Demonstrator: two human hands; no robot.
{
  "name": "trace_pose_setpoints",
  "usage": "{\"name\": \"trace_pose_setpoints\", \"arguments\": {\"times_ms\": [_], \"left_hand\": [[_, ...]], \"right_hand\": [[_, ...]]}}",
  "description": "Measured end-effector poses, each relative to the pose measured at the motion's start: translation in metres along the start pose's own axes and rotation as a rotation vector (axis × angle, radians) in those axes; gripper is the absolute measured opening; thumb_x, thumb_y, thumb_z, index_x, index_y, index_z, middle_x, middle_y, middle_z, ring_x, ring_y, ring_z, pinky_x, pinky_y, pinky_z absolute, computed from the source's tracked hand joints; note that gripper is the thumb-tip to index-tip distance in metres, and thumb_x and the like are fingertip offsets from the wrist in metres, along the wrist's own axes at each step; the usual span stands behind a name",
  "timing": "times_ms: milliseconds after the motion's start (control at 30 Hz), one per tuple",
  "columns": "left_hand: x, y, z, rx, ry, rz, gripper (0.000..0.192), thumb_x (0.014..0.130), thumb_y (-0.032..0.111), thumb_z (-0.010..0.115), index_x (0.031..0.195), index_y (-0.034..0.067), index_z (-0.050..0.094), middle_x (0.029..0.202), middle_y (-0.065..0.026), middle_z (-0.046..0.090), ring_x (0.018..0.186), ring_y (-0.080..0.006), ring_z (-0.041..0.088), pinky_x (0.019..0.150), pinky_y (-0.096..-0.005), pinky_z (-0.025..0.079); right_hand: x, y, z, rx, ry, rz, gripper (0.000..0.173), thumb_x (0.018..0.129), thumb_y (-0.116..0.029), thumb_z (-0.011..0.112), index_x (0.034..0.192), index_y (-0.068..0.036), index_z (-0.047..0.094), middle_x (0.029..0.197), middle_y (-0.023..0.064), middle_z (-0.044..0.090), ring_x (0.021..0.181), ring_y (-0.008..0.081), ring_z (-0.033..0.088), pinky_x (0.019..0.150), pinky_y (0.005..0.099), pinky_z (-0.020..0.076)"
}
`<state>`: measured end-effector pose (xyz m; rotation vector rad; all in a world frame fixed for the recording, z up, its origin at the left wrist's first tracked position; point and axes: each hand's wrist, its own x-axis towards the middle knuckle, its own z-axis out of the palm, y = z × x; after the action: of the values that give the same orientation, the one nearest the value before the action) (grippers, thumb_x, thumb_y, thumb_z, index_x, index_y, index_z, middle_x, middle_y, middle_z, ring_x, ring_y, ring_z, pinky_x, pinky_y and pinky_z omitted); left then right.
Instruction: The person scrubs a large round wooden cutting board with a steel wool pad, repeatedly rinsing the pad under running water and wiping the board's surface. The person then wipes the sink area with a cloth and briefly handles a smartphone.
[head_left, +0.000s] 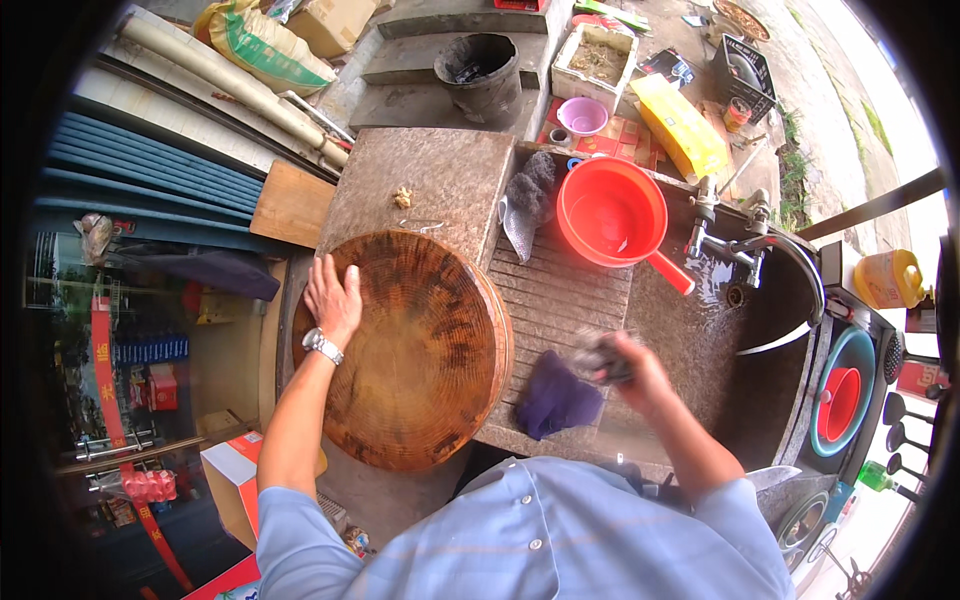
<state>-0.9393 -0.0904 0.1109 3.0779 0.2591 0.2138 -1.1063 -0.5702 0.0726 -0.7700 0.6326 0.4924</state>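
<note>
A thick round wooden chopping block (405, 352), wet and dark in patches, sits on the stone counter with a metal band around its side. My left hand (332, 300), wearing a wristwatch (322, 346), rests flat on the block's upper left edge. My right hand (636, 373) holds a blurred grey scouring pad (602, 355) above the ribbed stone washboard, right of the block. Just below and left of that hand lies a crumpled dark purple cloth (556, 397). Farther up the washboard, a red plastic ladle (611, 210) holds some water beside a dark mesh scrubber (534, 184).
A chrome faucet (787, 244) arches over the wet stone sink basin (675, 322) at the right. A wooden board (292, 202) stands left of the counter. Beyond the counter are a black bucket (480, 79), a purple basin (583, 116) and a yellow box (679, 127).
</note>
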Motion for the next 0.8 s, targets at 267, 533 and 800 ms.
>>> {"name": "trace_pose_setpoints", "arguments": {"times_ms": [267, 533, 800], "left_hand": [[-0.086, 0.077, -0.01, -0.07, -0.106, 0.172, 0.08, 0.101, 0.054, 0.04, 0.153, -0.005, 0.022, 0.161, -0.0292, 0.014, 0.15, -0.0417, 0.013, 0.121, -0.0533, 0.01], [-0.066, 0.106, -0.008, -0.038, -0.06, 0.142, 0.081, 0.101, 0.054, 0.04, 0.154, -0.005, 0.022, 0.161, -0.0275, 0.017, 0.151, -0.0386, 0.015, 0.121, -0.0511, 0.012], [-0.066, 0.106, -0.011, -0.052, -0.028, 0.186, 0.076, 0.1, 0.048, 0.048, 0.152, -0.005, 0.028, 0.16, -0.0263, 0.022, 0.149, -0.0392, 0.021, 0.12, -0.052, 0.016]], "right_hand": [[-0.038, -0.107, -0.212, 0.609, 0.371, -0.663, 0.052, 0.099, -0.043, 0.034, 0.121, -0.001, 0.056, 0.135, 0.0198, 0.056, 0.128, 0.0458, 0.05, 0.086, 0.058, 0.0503], [-0.012, -0.132, -0.262, 0.658, 0.186, -0.753, 0.034, 0.099, -0.013, 0.044, 0.125, 0.005, 0.058, 0.134, 0.0217, 0.059, 0.121, 0.0389, 0.058, 0.099, 0.0557, 0.0516], [0.064, -0.004, -0.021, 0.144, -0.099, -0.377, 0.025, 0.095, -0.014, 0.06, 0.117, -0.003, 0.055, 0.109, 0.0129, 0.066, 0.094, 0.0242, 0.067, 0.08, 0.0392, 0.0583]]}}
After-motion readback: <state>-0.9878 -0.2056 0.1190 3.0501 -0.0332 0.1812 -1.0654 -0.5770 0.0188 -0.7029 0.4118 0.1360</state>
